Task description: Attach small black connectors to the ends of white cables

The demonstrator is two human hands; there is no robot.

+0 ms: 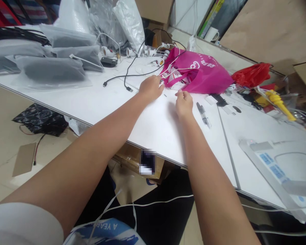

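Pink bag [211, 76] lies on its side on the white table [158, 126], mouth toward the person, white boxes [177, 83] with red print inside. White "Go" readable on bag, tilted; rest of its lettering too small to read. Blue-and-white item [104, 231] at bottom edge: "A YEAR", upside down. White device [277, 166] at right has blue labels, text illegible.

Left hand [150, 89] at bag mouth, fingers curled nearly closed beside white cable [185, 69]; can't tell if it grips cable or bag. Right hand [184, 103] just below bag mouth, fingers folded in, tips partly hidden; can't tell if anything is pinched.

Black cables [127, 73] cross the table left of the bag, one reaching the bag's top edge, plugs near left hand. Pen [203, 115] right of right hand. Filled grey pouches [53, 69] far left; red plastic bag [251, 75] and yellow item [280, 103] right of pink bag.
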